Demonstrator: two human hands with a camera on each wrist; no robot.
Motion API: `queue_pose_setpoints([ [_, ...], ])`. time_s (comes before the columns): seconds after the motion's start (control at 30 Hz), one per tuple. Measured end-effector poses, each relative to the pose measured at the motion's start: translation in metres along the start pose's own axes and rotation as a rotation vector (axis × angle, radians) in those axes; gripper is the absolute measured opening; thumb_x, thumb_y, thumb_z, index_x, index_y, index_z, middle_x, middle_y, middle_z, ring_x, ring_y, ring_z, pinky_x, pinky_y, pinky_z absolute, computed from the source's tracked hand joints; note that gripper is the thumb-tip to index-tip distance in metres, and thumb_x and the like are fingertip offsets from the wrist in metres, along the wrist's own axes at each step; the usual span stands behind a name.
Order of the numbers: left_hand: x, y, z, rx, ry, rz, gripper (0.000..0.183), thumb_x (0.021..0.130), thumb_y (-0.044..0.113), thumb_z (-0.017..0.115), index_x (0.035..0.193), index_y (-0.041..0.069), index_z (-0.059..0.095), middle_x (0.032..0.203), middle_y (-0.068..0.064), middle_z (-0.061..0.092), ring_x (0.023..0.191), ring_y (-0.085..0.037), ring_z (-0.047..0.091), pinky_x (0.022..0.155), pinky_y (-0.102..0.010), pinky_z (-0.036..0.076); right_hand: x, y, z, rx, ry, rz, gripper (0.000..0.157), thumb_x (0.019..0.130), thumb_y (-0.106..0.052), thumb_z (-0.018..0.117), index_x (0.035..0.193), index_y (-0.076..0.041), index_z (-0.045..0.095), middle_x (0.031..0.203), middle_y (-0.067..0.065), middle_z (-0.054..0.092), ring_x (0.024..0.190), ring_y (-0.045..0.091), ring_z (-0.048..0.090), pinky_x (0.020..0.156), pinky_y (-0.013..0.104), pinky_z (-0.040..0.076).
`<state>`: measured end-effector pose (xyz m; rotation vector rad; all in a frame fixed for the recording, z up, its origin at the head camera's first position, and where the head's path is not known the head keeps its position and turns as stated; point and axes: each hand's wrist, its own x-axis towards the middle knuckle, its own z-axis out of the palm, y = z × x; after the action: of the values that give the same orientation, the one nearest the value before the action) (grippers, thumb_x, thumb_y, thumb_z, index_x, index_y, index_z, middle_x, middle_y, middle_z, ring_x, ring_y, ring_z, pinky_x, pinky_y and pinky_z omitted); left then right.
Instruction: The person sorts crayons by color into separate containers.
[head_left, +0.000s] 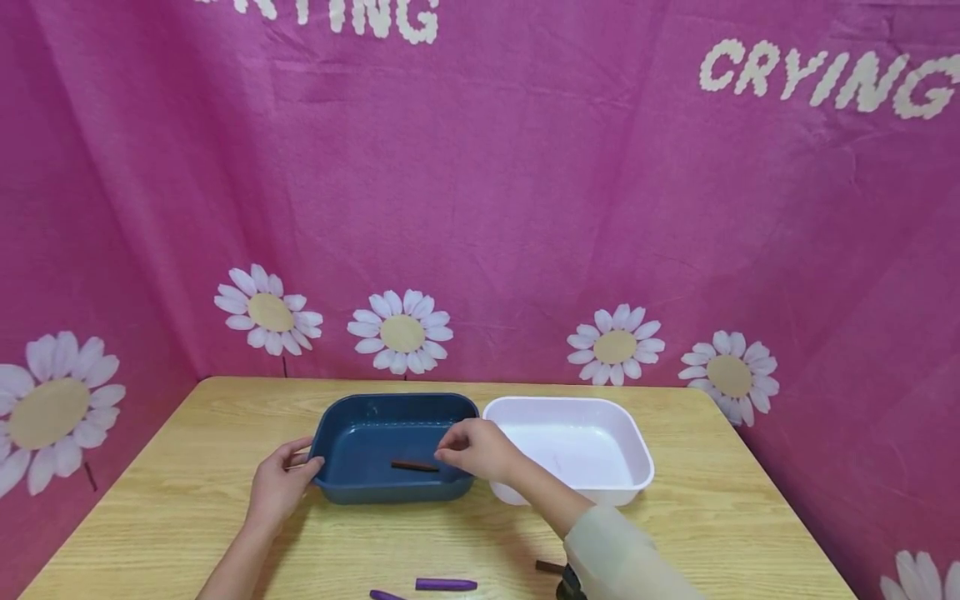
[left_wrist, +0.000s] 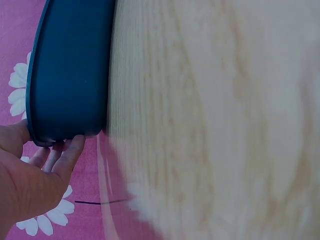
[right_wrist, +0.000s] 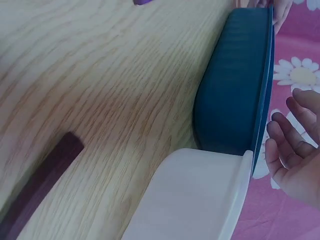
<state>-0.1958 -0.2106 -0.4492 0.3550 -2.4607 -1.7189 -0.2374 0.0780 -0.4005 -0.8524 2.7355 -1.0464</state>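
A dark blue tub (head_left: pixel 390 492) stands on the table. My left hand (head_left: pixel 277 487) holds its left end, thumb at the rim and fingers against the outer wall, as the left wrist view also shows. Inside the tub lies a brown crayon (head_left: pixel 414 466). Over the tub's right side is my right hand (head_left: pixel 480 452), fingertips close to one end of that crayon. In the right wrist view the right hand (right_wrist: pixel 297 145) has loosely bent fingers, with nothing seen between them.
A white tub (head_left: pixel 637 482) adjoins the blue one on the right. Two purple crayons (head_left: pixel 446 584) lie at the table's (head_left: pixel 225 433) near side. Another brown crayon (head_left: pixel 550 567) is partly hidden by the right sleeve. A pink cloth with daisies (head_left: pixel 480 208) hangs behind.
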Motion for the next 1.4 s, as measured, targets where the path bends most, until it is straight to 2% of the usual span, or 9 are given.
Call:
queue_pose_setpoints([
  [0.3,0.001,0.000,0.000,0.001,0.006,0.003,0.044,0.090,0.010,0.057,0.130,-0.005,0.048,0.113,-0.027,0.061,0.085,-0.014,0.068,0.070,-0.027,0.056,-0.027,-0.001,-0.004,-0.008,-0.012,-0.028,0.009,0.084,-0.022,0.069,0.084,-0.014,0.073,0.076,-0.006,0.063,0.063,0.002,0.047,0.057,0.018,0.041],
  [0.57,0.001,0.001,-0.001,0.014,0.002,0.004,0.044,0.090,0.012,0.058,0.130,-0.004,0.048,0.115,-0.028,0.060,0.086,-0.017,0.067,0.068,-0.026,0.056,-0.051,0.006,-0.010,0.019,-0.019,-0.058,0.006,0.082,-0.017,0.071,0.083,-0.012,0.073,0.078,-0.002,0.066,0.065,0.002,0.049,0.058,0.017,0.043],
  [0.7,0.001,0.002,-0.001,0.019,0.007,0.003,0.044,0.090,0.011,0.057,0.130,-0.004,0.048,0.114,-0.027,0.060,0.084,-0.013,0.067,0.068,-0.025,0.055,-0.063,0.010,-0.014,0.037,-0.013,-0.075,0.006,0.081,-0.015,0.071,0.083,-0.010,0.073,0.077,-0.002,0.065,0.066,0.001,0.050,0.059,0.015,0.044],
  [0.93,0.001,0.002,-0.001,0.015,0.001,0.003,0.045,0.090,0.012,0.059,0.130,-0.005,0.048,0.112,-0.025,0.062,0.077,0.000,0.064,0.068,-0.024,0.055,-0.087,0.025,-0.021,0.046,0.008,-0.069,0.007,0.081,-0.017,0.071,0.083,-0.010,0.072,0.076,-0.004,0.064,0.067,-0.004,0.049,0.060,0.015,0.044],
  [1.13,0.001,0.002,-0.002,0.002,-0.002,0.001,0.045,0.090,0.011,0.059,0.130,-0.005,0.048,0.112,-0.025,0.062,0.079,-0.004,0.065,0.068,-0.024,0.055,-0.105,0.038,-0.025,0.031,0.049,-0.091,0.005,0.080,-0.017,0.072,0.081,-0.012,0.071,0.074,-0.006,0.063,0.066,-0.006,0.049,0.059,0.015,0.044],
  [1.4,0.003,0.001,-0.001,0.005,-0.012,0.002,0.045,0.090,0.011,0.059,0.131,-0.006,0.047,0.111,-0.025,0.062,0.080,-0.005,0.065,0.068,-0.024,0.055,-0.124,0.057,-0.025,0.068,0.023,-0.101,0.008,0.082,-0.017,0.070,0.081,-0.009,0.071,0.074,-0.004,0.065,0.068,-0.006,0.049,0.059,0.016,0.045],
])
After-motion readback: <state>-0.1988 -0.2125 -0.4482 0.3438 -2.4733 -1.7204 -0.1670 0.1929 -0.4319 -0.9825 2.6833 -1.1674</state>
